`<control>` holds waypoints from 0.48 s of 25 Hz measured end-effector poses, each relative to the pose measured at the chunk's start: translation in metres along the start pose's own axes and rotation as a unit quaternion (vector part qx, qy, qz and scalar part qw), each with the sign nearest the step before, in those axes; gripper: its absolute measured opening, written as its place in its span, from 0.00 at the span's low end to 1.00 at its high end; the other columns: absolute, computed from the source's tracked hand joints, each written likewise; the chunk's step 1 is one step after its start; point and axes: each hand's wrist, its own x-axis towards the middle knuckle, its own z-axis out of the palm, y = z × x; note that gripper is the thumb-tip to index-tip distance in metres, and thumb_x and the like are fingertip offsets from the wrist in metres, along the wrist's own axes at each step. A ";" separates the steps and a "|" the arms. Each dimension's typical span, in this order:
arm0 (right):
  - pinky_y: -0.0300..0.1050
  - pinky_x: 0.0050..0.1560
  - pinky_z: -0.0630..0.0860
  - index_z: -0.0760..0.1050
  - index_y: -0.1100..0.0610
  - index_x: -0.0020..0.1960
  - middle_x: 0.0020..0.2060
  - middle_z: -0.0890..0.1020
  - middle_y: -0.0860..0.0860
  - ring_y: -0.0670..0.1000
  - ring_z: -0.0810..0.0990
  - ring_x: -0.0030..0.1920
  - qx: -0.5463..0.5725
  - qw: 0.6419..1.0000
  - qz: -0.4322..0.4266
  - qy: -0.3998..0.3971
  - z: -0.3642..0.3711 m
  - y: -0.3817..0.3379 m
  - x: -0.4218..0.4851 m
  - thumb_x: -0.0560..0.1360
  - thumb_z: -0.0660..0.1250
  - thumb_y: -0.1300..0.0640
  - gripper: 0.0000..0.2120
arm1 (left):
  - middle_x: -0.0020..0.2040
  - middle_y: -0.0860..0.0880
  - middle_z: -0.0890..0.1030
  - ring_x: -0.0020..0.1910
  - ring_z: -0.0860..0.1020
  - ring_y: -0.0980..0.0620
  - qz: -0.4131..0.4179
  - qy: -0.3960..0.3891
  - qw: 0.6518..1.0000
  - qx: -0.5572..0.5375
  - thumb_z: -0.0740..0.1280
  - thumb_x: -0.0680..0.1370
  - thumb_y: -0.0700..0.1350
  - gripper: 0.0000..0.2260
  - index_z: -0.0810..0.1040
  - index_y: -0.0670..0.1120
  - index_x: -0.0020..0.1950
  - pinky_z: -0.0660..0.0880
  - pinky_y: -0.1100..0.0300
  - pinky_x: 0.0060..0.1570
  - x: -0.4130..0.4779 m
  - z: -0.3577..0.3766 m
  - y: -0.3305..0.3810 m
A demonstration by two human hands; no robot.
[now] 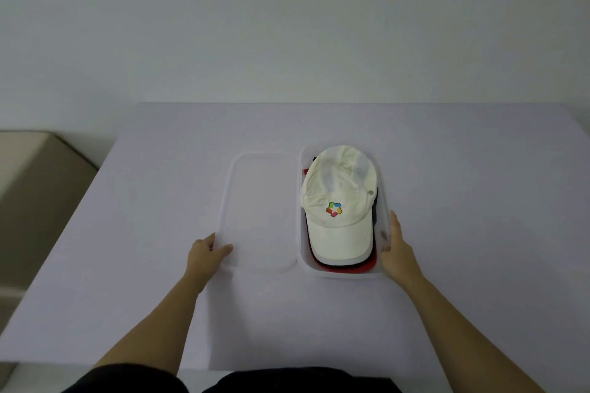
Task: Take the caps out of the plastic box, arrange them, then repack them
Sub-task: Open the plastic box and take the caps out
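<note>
Fingers [212, 238] of the left hand [204, 254] pinch the near corner of the clear plastic lid [260, 210], which lies flat on the lilac counter [159, 297]. The right hand [396, 249] lies with its fingers straight along the wall of the clear plastic box [344, 274]. Only the lid-off step looks done: the white logo cap [338, 201] tops a red cap [344, 267] inside the box, so unpacking, arranging and repacking remain.

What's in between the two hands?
In the head view, the clear lid lies flat by the left hand, then the plastic box of caps against the right hand.
</note>
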 end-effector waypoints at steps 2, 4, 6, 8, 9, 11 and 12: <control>0.46 0.52 0.73 0.40 0.45 0.76 0.72 0.66 0.57 0.59 0.78 0.56 -0.002 1.000 -0.001 0.007 0.002 0.000 0.000 0.74 0.54 0.72 0.41 | 0.50 0.40 0.80 0.49 0.79 0.39 -0.014 0.008 0.999 0.041 0.67 0.69 0.52 0.18 0.79 0.43 0.54 0.77 0.47 0.51 0.008 0.000 -0.004; 0.50 0.58 0.72 0.41 0.46 0.76 0.72 0.67 0.58 0.61 0.76 0.61 -0.003 1.000 0.000 0.022 0.004 -0.002 0.000 0.73 0.55 0.72 0.41 | 0.56 0.38 0.75 0.55 0.76 0.36 -0.049 0.012 0.994 0.094 0.66 0.68 0.54 0.21 0.79 0.44 0.55 0.73 0.43 0.58 0.017 0.003 -0.003; 0.51 0.60 0.72 0.41 0.47 0.77 0.71 0.67 0.58 0.61 0.74 0.63 0.001 1.000 0.000 0.026 0.006 -0.003 -0.001 0.73 0.55 0.72 0.41 | 0.64 0.37 0.66 0.62 0.69 0.35 -0.076 0.010 0.984 0.158 0.66 0.74 0.51 0.21 0.75 0.42 0.63 0.68 0.46 0.65 0.017 0.003 0.005; 0.51 0.61 0.71 0.41 0.50 0.77 0.71 0.66 0.59 0.61 0.73 0.63 0.001 0.999 0.006 0.033 0.007 -0.005 -0.004 0.74 0.57 0.70 0.40 | 0.69 0.37 0.60 0.66 0.62 0.36 -0.073 0.007 0.968 0.242 0.64 0.77 0.50 0.25 0.66 0.42 0.71 0.64 0.49 0.67 0.011 0.006 0.017; 0.52 0.64 0.69 0.42 0.53 0.77 0.72 0.65 0.60 0.61 0.71 0.66 -0.022 0.998 0.000 0.053 0.007 -0.005 -0.004 0.75 0.59 0.68 0.38 | 0.71 0.38 0.57 0.68 0.60 0.36 -0.055 0.019 0.960 0.273 0.64 0.77 0.50 0.28 0.60 0.41 0.74 0.63 0.48 0.66 0.008 0.009 0.023; 0.55 0.69 0.63 0.50 0.59 0.76 0.73 0.62 0.61 0.62 0.64 0.71 -0.136 0.977 -0.085 0.138 0.010 -0.005 -0.006 0.76 0.62 0.62 0.32 | 0.74 0.38 0.54 0.69 0.58 0.37 0.022 0.064 0.961 0.268 0.64 0.77 0.48 0.32 0.54 0.39 0.76 0.63 0.48 0.66 -0.002 0.025 0.038; 0.57 0.69 0.63 0.57 0.61 0.74 0.70 0.66 0.62 0.62 0.67 0.69 -0.198 0.954 -0.148 0.170 0.011 -0.006 -0.005 0.76 0.61 0.59 0.29 | 0.74 0.38 0.55 0.70 0.58 0.38 0.077 0.076 0.967 0.230 0.63 0.78 0.47 0.30 0.55 0.38 0.75 0.62 0.50 0.68 -0.010 0.038 0.048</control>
